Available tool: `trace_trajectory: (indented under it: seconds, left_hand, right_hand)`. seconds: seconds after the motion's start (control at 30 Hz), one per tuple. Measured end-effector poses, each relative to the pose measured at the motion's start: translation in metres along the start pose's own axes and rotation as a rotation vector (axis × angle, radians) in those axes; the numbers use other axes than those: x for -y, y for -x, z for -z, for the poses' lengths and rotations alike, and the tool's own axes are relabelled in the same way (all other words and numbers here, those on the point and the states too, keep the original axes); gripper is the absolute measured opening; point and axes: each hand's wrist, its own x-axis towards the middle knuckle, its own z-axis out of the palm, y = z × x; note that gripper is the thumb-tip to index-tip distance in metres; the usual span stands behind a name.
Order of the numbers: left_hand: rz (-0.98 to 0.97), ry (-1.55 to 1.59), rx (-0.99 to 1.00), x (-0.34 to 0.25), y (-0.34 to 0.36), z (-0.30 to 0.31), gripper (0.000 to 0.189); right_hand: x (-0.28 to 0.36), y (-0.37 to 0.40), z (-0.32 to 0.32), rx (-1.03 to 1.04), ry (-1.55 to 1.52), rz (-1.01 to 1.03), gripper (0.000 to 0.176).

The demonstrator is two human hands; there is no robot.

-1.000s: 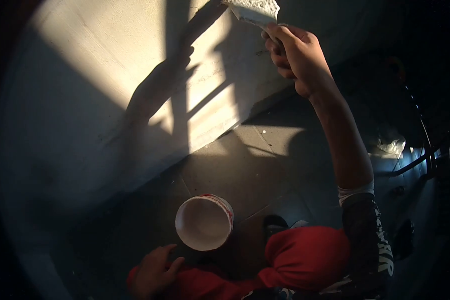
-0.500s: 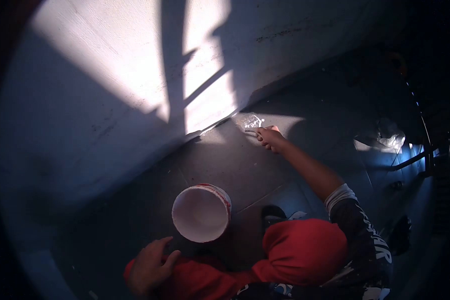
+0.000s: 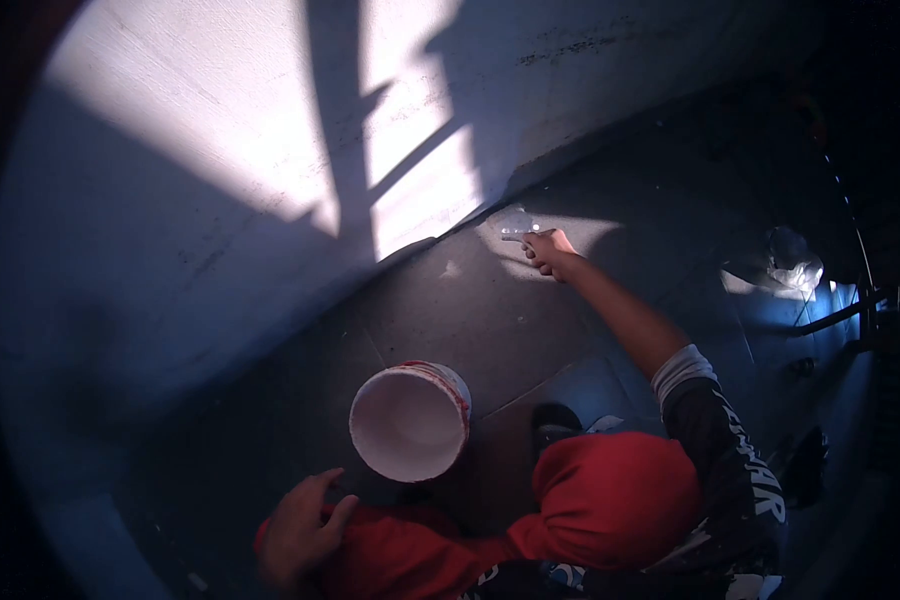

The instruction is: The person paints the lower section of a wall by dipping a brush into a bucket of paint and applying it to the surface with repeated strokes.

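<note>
My right hand (image 3: 550,254) reaches far forward and is closed on the handle of a hand tool (image 3: 516,224). The tool's pale, flat-looking head is low by the foot of the wall; glare hides its exact kind. Over the red cloth on my left leg lies my left hand (image 3: 305,530), fingers spread and holding nothing. A white bucket (image 3: 410,425) with red marks on its outer rim stands on the floor between my left hand and the wall. Its inside looks pale.
A whitish wall (image 3: 210,130) with sunlit patches and dark scuffs meets the grey tiled floor (image 3: 440,320). To the right are a crumpled clear plastic bag (image 3: 794,262) and a dark bar-like frame (image 3: 845,315). My shoe (image 3: 555,420) is beside the bucket.
My right hand and the tool have moved slightly forward and right along the wall's foot. My left hand stays on my leg. The view has shifted a little.
</note>
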Motion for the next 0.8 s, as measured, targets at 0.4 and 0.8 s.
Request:
trace_trajectory:
  seconds: [0.4, 0.8]
  left_hand:
    - [0.033, -0.002, 0.020, 0.004, -0.012, 0.003, 0.044]
    - [0.002, -0.011, 0.028, 0.007, -0.011, 0.003, 0.045]
  right_hand:
    - [0.011, -0.006, -0.018, 0.013, -0.081, 0.097, 0.023]
    - [0.010, -0.011, -0.025, 0.013, -0.113, 0.087, 0.025]
